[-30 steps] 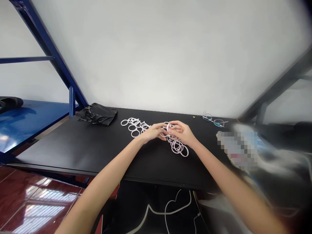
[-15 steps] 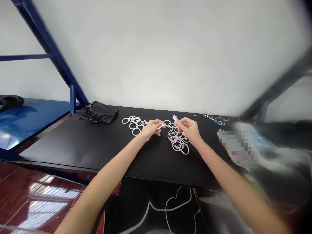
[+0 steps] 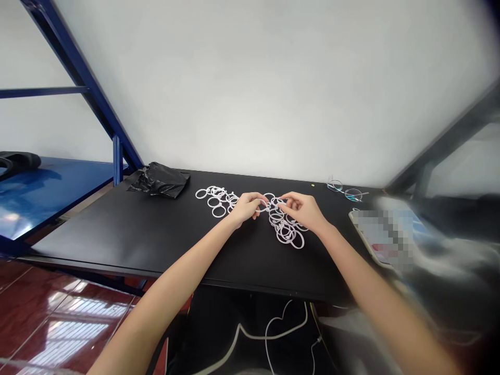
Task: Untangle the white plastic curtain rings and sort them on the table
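Two heaps of white plastic rings lie on a black table [image 3: 117,234]: one heap [image 3: 216,199] to the left, another [image 3: 288,232] under my right hand. My left hand [image 3: 247,207] is closed in a pinch on a white ring [image 3: 265,207]. My right hand [image 3: 302,210] is also pinched, its fingertips meeting the same ring from the right. Both hands hover just above the table, between the two heaps.
A crumpled black plastic bag [image 3: 159,180] lies at the table's back left. Eyeglasses [image 3: 346,191] rest at the back right. A blurred flat object [image 3: 385,237] sits at the right edge. Blue shelving [image 3: 47,182] stands left. White cables [image 3: 273,333] hang below.
My hands were together, drew apart half a second ago with the right one lifting a ring, and have come back together on a ring.
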The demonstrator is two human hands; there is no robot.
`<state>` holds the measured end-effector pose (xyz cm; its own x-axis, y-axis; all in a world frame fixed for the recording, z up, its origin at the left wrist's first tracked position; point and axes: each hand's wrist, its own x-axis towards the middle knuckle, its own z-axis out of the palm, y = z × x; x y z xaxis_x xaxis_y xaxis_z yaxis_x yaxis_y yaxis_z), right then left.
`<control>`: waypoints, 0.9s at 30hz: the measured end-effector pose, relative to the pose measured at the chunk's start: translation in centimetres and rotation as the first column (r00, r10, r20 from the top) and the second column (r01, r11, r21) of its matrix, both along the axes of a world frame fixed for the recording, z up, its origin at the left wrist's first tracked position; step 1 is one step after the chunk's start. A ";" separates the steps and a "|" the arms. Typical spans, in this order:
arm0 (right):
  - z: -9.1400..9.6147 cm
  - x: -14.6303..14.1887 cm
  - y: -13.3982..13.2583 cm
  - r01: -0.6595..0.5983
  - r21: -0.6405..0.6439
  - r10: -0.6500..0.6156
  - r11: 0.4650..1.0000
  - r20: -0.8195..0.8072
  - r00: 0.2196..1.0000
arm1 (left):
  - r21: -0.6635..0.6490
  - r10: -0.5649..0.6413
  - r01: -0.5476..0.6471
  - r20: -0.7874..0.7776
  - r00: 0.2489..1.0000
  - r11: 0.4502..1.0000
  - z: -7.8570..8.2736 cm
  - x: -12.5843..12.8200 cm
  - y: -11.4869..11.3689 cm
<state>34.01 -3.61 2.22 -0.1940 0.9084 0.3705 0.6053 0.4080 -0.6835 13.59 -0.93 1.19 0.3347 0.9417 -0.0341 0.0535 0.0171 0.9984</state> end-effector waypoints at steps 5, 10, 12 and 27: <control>-0.4 -2.2 -0.9 -0.108 0.002 0.107 0.994 -0.091 0.990 | 0.024 0.006 -0.006 0.013 1.000 1.000 -0.3 0.2 0.0; -1.2 -3.3 -1.3 -0.077 0.042 0.082 0.996 -0.156 0.984 | 0.055 -0.009 0.008 0.026 1.000 0.998 -0.3 0.5 -0.4; -1.1 -3.4 -1.4 -0.075 0.048 0.082 0.996 -0.168 0.982 | 0.069 -0.006 0.004 0.039 0.999 0.998 -0.4 0.7 -0.6; -1.1 -3.8 -1.7 -0.105 0.090 0.122 0.990 -0.213 0.969 | 0.326 0.030 -0.016 -0.039 0.999 0.945 -0.3 0.9 -1.2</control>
<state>30.22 -5.30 1.14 -0.2013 0.8519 0.4835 0.3925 0.5224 -0.7570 14.46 -2.14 0.92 0.3178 0.9113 0.2617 0.1002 -0.3068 0.9465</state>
